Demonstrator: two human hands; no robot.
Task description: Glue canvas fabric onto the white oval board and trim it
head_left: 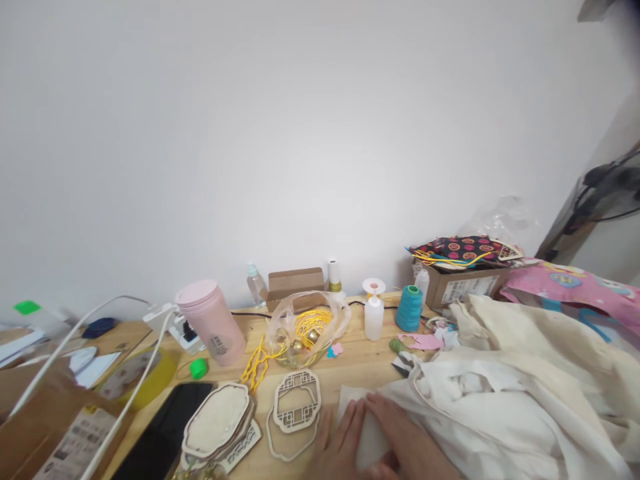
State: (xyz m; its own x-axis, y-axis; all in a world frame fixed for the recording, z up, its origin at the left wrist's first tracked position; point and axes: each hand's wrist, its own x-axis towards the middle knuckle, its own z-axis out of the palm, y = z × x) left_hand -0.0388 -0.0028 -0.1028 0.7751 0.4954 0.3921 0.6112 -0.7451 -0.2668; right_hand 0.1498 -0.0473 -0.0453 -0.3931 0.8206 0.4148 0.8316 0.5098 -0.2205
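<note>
At the bottom centre, a pale, flat sheet lies on the wooden table, seemingly fabric. My left hand rests on its left part, fingers stretched out and a little apart. From the right, my right hand lies across the sheet with its fingers extended toward the far edge; its thumb is partly cut off by the frame. A large crumpled white cloth spreads beside my right hand. Left of my left hand, a lattice-patterned wooden frame overlaps a thin plain outline frame.
Stacked wooden plaques and a black phone lie left. Behind stand a pink tumbler, a plastic bag with yellow cord and bells, a white bottle and a teal thread cone. A cardboard box stands right.
</note>
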